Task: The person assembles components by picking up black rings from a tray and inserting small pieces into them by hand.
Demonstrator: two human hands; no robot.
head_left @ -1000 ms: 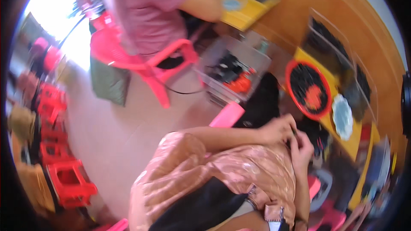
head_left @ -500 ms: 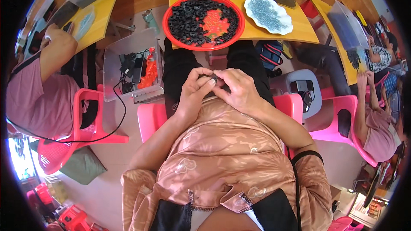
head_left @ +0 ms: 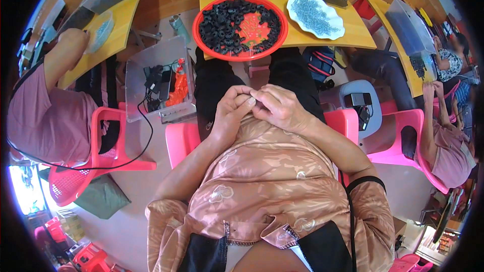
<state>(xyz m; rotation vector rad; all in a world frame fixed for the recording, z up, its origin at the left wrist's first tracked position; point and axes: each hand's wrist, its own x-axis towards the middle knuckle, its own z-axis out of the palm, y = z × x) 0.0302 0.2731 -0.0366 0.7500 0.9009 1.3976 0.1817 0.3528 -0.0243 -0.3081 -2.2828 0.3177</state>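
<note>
My left hand [head_left: 232, 114] and my right hand [head_left: 281, 108] meet over my lap, fingertips together. Both are closed: thumb and fingers of the left pinch a small black part, now almost wholly covered by the fingers, and the right hand's curled fingers press against the same spot. Beyond my knees, a round red tray [head_left: 242, 57] holds many small black ring-like parts [head_left: 217, 25], with its patterned bottom showing at the middle right. Right of it lies a white scalloped plate [head_left: 341, 26] heaped with tiny pale blue-grey pieces [head_left: 313, 14].
The tray and plate stand on a yellow table [head_left: 353, 40]. A clear bin [head_left: 138, 78] with black devices, cables and a red bag is on the floor at left. A grey-blue stool [head_left: 375, 121] stands at right. People sit on pink chairs [head_left: 123, 163] at both sides.
My right hand's fingers have curled in closer over the left fingertips, hiding the dark part that showed between them. The whole view has shifted slightly.
</note>
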